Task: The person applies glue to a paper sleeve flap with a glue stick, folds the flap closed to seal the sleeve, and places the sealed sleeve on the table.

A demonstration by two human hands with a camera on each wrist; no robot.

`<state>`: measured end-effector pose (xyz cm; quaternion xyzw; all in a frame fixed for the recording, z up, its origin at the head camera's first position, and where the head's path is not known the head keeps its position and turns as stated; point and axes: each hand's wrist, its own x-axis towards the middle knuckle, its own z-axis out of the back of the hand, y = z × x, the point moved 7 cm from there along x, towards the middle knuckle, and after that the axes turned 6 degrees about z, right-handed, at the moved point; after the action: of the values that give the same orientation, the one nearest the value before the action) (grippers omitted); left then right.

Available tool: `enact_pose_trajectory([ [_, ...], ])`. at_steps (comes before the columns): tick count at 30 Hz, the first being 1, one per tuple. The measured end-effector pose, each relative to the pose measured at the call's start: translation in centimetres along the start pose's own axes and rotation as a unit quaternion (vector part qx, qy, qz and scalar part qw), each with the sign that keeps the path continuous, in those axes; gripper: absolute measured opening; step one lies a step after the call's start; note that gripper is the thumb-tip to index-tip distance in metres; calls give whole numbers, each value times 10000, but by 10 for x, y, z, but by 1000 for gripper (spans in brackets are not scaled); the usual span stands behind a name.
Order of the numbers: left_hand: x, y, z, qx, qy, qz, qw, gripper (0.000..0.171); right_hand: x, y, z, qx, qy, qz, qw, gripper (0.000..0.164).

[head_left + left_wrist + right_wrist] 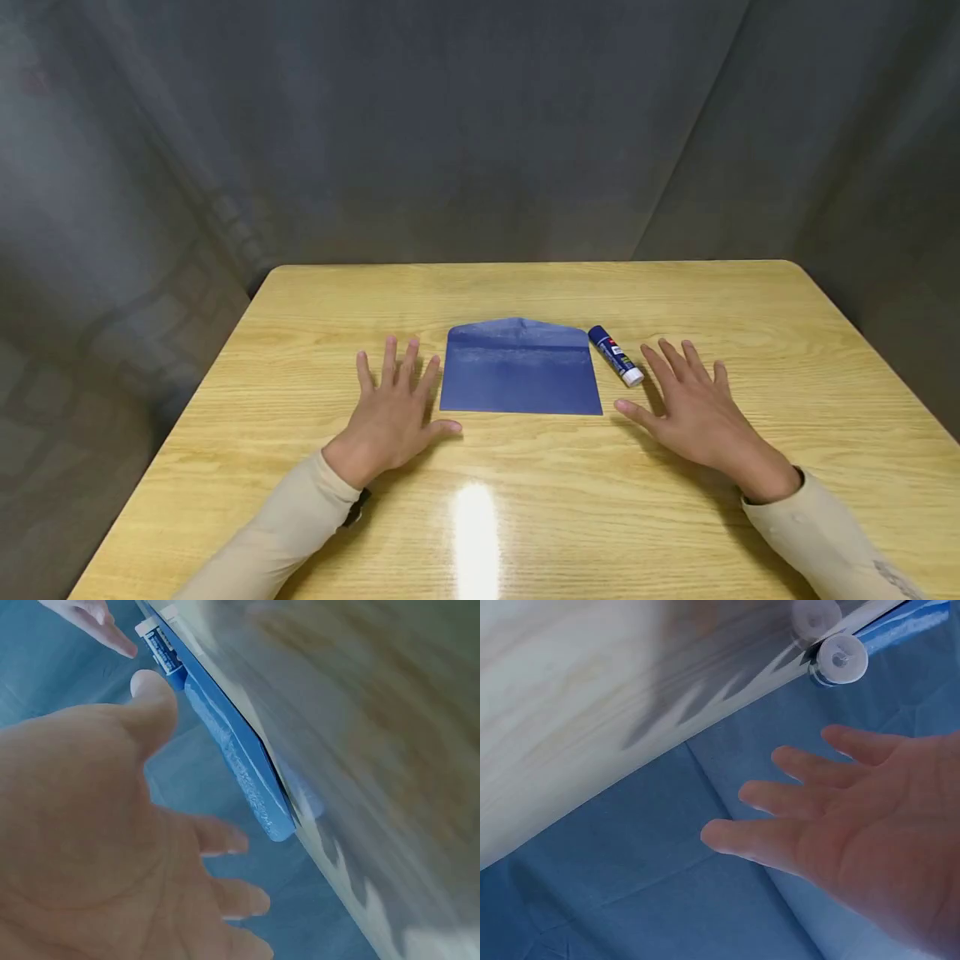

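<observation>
A dark blue envelope (520, 379) lies on the table with its flap raised at the far side; whitish smears show along the flap and just below the fold. Beside its right edge is a glue stick (615, 356), blue with a white end turned toward me. My left hand (393, 421) is spread out left of the envelope, fingers straight and holding nothing. To the right of the glue stick, my right hand (693, 408) is spread likewise, apart from it. In the right wrist view the glue stick's round white end (842, 658) faces the camera.
The wooden table (480, 287) has rounded far corners. Grey cloth (465, 133) hangs behind it and at both sides. A bright light reflection lies on the near part of the tabletop. A dark band shows at the left sleeve's cuff.
</observation>
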<state>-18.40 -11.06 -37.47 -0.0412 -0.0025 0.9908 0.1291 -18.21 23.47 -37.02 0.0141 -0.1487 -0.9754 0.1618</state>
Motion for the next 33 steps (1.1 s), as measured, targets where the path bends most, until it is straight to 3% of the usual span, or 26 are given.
enact_pose_trajectory([
  [8, -5, -15, -7, 468, 342, -561, 9967, 79, 13, 17, -1, -68, -84, 259, 9996, 89],
  [17, -11, -33, -8, 426, 354, -1106, 9923, 68, 37, 20, 2, -191, 16, 255, 9995, 79],
  [26, -10, -36, -13, 531, 434, -1094, 9916, 68, 49, 3, -1, -241, 418, -462, 9978, 59],
  [33, -10, -32, -12, 440, 511, -1095, 9917, 67, 50, 2, -1, -387, 430, -400, 9975, 43],
])
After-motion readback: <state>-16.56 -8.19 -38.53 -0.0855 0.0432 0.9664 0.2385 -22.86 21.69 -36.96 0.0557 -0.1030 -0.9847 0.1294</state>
